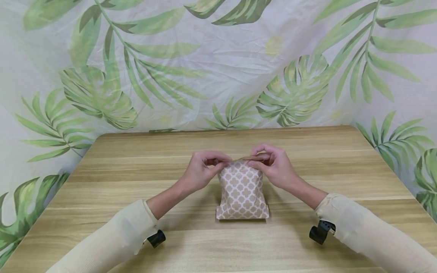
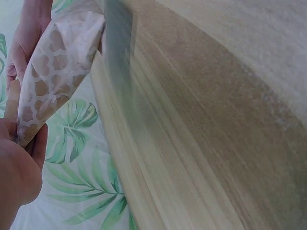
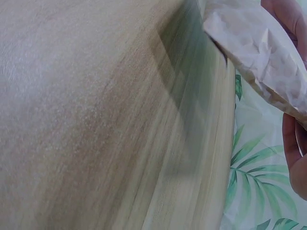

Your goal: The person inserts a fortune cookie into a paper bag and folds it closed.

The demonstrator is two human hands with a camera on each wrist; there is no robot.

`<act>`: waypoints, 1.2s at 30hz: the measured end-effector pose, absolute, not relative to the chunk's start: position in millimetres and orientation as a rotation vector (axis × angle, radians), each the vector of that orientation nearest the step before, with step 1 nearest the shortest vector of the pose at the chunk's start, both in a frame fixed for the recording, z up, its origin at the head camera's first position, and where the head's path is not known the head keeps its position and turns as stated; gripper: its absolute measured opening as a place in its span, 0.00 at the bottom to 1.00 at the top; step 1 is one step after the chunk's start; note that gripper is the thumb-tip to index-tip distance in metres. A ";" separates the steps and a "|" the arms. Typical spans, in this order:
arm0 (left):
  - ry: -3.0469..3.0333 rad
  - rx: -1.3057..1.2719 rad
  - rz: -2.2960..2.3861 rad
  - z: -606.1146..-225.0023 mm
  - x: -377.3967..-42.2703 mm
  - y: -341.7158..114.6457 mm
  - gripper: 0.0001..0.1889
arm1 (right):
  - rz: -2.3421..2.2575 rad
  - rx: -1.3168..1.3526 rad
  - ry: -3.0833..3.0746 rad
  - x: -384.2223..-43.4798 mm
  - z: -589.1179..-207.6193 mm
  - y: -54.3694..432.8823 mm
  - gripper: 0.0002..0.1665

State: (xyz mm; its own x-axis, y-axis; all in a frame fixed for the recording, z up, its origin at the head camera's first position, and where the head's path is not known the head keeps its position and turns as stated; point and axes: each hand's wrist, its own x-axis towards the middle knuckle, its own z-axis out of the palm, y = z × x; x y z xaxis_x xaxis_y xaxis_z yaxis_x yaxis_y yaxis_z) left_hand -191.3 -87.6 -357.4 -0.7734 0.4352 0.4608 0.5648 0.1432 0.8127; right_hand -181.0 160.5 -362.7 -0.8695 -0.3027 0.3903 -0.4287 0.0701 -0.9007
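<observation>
A brown paper bag (image 1: 243, 191) with a white lattice pattern stands upright on the wooden table, in the middle of the head view. Its body bulges, and what it contains is hidden. My left hand (image 1: 203, 170) pinches the top left corner between thumb and fingers. On the other side, my right hand (image 1: 275, 165) pinches the top right corner, where a strip of plain brown paper edge shows. The left wrist view has the patterned paper bag (image 2: 60, 67) tapering to the left hand (image 2: 19, 167). Plain, creased paper of the bag (image 3: 261, 52) faces the right wrist camera, beside the right hand (image 3: 298, 158).
The wood-grain table (image 1: 164, 148) reaches back to a leaf-printed cloth (image 1: 225, 68) that hangs behind and at both sides. Small black devices, one (image 1: 157, 239) at the left sleeve and one (image 1: 321, 232) at the right, sit under the wrists.
</observation>
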 end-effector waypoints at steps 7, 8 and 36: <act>-2.295 -1.026 -1.683 -359.3 -191.9 -89.7 0.09 | 1.843 0.770 -2.249 -181.4 -363.6 162.4 0.12; -2.294 -1.033 -1.677 -359.5 -192.0 -90.0 0.09 | 1.831 0.765 -2.260 -181.4 -363.8 162.7 0.13; -2.311 -1.038 -1.486 -361.6 -193.0 -81.5 0.04 | 1.859 0.837 -2.212 -181.5 -365.9 162.1 0.12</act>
